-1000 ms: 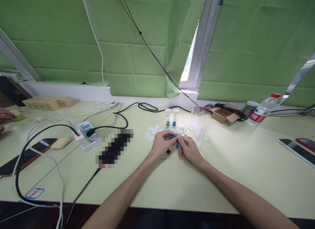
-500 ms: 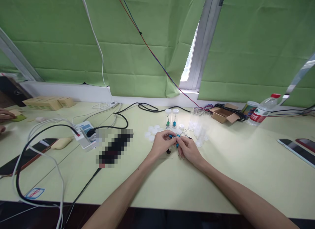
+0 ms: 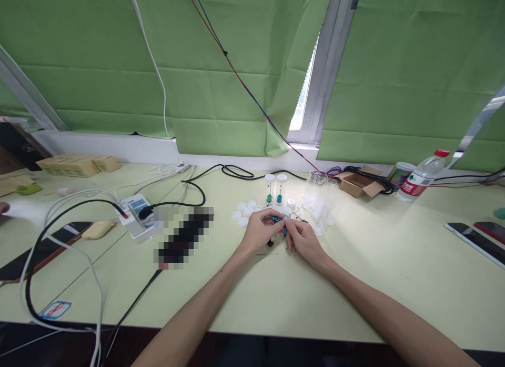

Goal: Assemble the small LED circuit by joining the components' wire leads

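Working low over the pale green tabletop (image 3: 355, 283), near its middle. Left hand (image 3: 260, 231) curling its fingers around small blue pieces (image 3: 279, 219), pinching them at the fingertips; right hand (image 3: 303, 239) closing thumb and forefinger on the same blue pieces from the other side, both hands touching at the tips. Exact shape of the pieces too small to tell. Lying just behind the hands: white caps (image 3: 241, 213) in a loose cluster, two clear tubes (image 3: 275, 189) standing upright with green and blue bits inside, and empty clear vials (image 3: 320, 205) beside them. Resting farther right, a cardboard box (image 3: 357, 182) and a water bottle (image 3: 422, 181).
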`<state>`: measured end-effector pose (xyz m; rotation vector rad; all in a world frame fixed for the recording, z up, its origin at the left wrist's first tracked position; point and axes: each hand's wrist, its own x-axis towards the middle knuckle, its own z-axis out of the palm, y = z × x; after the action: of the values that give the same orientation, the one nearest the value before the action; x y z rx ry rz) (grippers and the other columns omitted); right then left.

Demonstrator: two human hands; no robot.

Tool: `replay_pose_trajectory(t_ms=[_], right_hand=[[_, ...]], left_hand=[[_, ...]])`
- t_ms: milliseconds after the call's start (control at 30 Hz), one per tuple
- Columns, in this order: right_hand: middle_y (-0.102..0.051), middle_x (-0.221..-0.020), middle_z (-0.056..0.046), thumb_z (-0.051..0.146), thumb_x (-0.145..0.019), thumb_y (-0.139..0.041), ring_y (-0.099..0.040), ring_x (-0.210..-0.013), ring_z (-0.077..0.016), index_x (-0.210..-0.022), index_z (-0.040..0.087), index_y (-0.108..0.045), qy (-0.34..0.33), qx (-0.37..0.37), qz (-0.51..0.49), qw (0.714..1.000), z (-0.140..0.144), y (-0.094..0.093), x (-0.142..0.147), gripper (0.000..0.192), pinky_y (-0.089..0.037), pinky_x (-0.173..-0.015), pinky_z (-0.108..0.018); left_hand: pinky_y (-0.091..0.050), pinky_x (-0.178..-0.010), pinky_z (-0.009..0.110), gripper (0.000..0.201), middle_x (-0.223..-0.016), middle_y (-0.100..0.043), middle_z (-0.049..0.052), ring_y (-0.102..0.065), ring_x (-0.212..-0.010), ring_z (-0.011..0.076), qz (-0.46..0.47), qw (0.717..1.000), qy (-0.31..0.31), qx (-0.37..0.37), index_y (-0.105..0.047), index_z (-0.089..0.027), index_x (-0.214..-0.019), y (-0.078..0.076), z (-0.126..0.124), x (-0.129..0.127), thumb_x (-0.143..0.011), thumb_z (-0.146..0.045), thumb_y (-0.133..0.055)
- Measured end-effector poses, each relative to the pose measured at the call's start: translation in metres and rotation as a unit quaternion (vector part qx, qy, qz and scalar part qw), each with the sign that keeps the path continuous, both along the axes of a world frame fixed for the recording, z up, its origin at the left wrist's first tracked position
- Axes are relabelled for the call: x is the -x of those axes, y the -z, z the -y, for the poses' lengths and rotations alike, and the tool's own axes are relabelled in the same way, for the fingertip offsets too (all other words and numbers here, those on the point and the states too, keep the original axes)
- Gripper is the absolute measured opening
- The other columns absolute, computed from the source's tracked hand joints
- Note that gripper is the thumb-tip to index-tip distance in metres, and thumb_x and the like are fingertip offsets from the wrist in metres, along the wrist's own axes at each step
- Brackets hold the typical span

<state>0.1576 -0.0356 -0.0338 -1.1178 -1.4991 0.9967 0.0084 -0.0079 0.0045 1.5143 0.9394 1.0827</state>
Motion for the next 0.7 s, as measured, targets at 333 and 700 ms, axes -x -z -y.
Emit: replay_pose_trajectory(t_ms=[333,700], right_hand=[[-0.049,-0.041,0.003,0.063,-0.093,-0.042,-0.044,-0.033,-0.0104,-0.061,0.020,-0.053,0.011,0.010,-0.007,1.000,0.001,0.000,0.001,0.055,-0.038,-0.037,-0.022],[-0.049,-0.044,0.008,0.057,-0.092,-0.048,-0.043,-0.035,-0.0102,-0.091,0.022,-0.053,-0.002,0.012,-0.027,1.000,0.004,-0.006,0.000,0.036,-0.039,-0.038,-0.020]], left_hand=[[-0.053,-0.062,0.027,0.018,-0.078,-0.070,0.006,-0.065,-0.064,0.0158,0.010,1.000,0.009,-0.008,-0.070,-0.016,-0.078,0.004,-0.001,0.000,-0.072,-0.032,-0.074],[-0.051,-0.060,0.028,0.020,-0.078,-0.070,0.006,-0.064,-0.062,0.0159,-0.008,0.999,-0.021,-0.024,-0.070,-0.017,-0.080,0.010,-0.004,0.002,-0.071,-0.034,-0.072]])
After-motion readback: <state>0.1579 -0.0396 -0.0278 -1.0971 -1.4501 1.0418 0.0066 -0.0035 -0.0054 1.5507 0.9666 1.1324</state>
